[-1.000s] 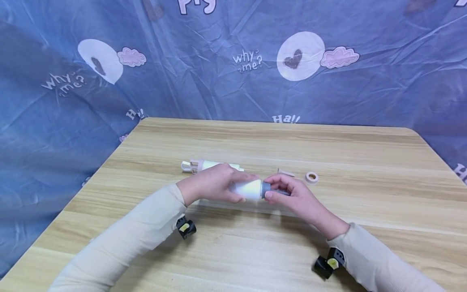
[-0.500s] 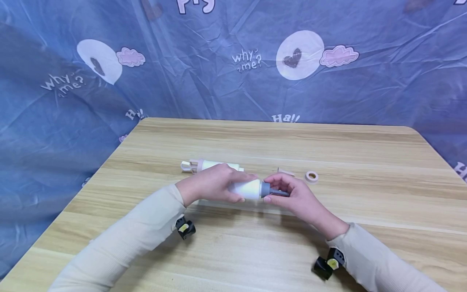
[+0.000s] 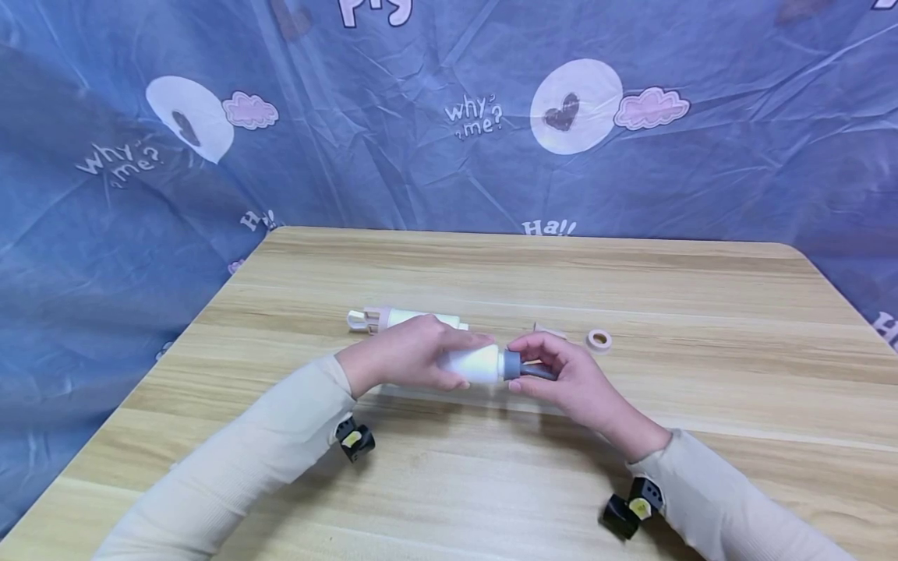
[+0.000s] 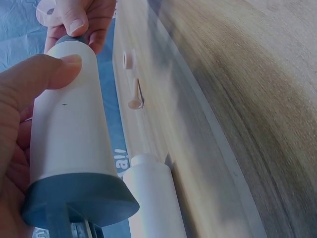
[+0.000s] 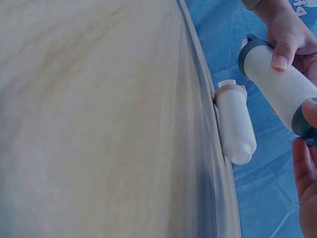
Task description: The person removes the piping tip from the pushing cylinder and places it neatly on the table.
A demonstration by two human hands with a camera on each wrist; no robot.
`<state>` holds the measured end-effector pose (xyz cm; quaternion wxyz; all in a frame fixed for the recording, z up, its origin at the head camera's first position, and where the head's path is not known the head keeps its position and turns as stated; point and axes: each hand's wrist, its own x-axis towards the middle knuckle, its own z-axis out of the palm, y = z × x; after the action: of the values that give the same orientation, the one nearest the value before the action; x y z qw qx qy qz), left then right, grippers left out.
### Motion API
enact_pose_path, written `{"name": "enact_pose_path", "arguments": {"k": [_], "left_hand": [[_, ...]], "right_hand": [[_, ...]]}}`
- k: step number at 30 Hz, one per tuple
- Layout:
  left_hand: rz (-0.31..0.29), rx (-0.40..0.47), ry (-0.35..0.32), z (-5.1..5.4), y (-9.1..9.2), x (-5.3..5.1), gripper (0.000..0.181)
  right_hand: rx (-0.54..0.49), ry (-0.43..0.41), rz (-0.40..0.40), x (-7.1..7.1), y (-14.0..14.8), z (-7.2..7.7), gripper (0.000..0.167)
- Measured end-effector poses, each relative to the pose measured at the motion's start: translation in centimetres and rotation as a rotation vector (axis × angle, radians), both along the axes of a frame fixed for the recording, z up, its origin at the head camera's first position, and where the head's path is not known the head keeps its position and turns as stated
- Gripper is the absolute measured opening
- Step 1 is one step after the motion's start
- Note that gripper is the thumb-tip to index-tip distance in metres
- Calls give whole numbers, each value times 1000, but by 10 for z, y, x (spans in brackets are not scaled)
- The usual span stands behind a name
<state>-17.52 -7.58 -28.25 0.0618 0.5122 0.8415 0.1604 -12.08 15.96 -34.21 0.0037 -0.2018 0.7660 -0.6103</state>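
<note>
My left hand (image 3: 414, 352) grips a white cylinder (image 4: 69, 124), its thumb lying along the side. The cylinder lies roughly level above the table; a wide dark grey end piece (image 4: 81, 198) shows on its near end in the left wrist view. At the other end, my right hand (image 3: 571, 382) holds a grey cap (image 3: 511, 365) with a thin grey stem (image 3: 539, 372) between thumb and fingers. Parts of the right fingers are hidden in the left wrist view. Behind the left hand lies a second white cylinder (image 5: 237, 124) with a pale pink collar (image 5: 231, 88).
A small pale pink peg with a flared end (image 4: 135, 96) lies on the wooden table (image 3: 449, 483) beyond the hands. To its right rests a pale pink ring (image 3: 599, 340). A patterned blue cloth (image 3: 393, 156) hangs behind the table.
The right thumb has slid slightly down the grey cap, and the cap's stem has shifted a little in angle. The left hand and white cylinder stay almost in place.
</note>
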Motion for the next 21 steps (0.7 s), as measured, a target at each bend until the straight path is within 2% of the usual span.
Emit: {"name": "enact_pose_path", "arguments": {"k": [5, 15, 21], "left_hand": [[8, 0, -1, -1, -1, 0, 55], [3, 35, 62, -5, -7, 0, 55], [36, 6, 67, -10, -13, -1, 57]], "right_hand": [[-24, -16, -1, 1, 0, 0, 40], [-30, -28, -10, 0, 1, 0, 40], [-25, -36, -20, 0, 2, 0, 41]]}}
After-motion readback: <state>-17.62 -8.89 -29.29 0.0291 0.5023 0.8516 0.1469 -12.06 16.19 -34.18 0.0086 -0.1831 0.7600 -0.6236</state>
